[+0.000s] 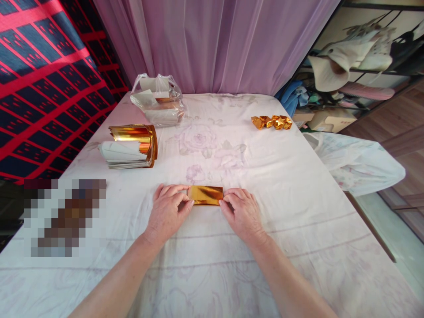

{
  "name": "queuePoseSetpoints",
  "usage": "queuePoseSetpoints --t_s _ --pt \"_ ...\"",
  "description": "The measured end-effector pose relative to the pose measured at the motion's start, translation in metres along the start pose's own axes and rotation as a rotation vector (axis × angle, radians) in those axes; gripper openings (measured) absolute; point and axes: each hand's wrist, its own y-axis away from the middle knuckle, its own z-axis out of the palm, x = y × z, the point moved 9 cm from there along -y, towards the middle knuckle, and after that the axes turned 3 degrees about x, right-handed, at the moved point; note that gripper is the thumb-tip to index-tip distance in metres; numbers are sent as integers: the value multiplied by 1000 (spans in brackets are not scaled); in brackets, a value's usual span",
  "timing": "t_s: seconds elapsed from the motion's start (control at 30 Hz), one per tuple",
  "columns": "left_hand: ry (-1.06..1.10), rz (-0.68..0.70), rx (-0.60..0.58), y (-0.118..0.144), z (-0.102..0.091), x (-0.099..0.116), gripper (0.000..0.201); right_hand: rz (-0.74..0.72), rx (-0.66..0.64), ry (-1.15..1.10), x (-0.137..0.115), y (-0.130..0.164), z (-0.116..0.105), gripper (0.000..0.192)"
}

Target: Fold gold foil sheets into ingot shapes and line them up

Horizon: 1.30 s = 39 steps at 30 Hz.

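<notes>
White, flower-printed tablecloth (205,265) spreads under the work, its wide bare middle leaving the forearms room to rest; behind its far edge hangs a mauve curtain (215,44), and on the left a red and navy patterned cloth (43,88); a white plastic bag (361,163) sits off the right edge, out of the way of the elbows.

Both hands meet at the middle, directly in front of the body, presumably so that each reaches its end equally; the left hand (167,210) has thumb and fingers drawn narrow on the left end of the gold strip, and the right hand (243,210) pinches the near right corner in the same narrow way, likely to hold the piece straight and flat; how firmly they press, I cannot tell.

Farther off on the left stands a clear bag (172,115) of papers; nearer lies a curved stack of gold-and-white sheets (127,152), seemingly within easy reach of the left hand; the gold strip (208,195) lies flat between the hands; crumpled gold pieces (277,121) lie in a short row at the far right, apparently set clear of the working spot.
</notes>
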Motion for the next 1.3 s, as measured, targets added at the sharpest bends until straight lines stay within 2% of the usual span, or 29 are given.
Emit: queuePoseSetpoints --t_s 0.3,1.3 --pt "3 -4 47 -2 -2 -2 18 -7 19 35 -2 0 -1 21" --pt "-17 -50 56 -4 0 -3 20 42 39 108 -3 -1 1 22"
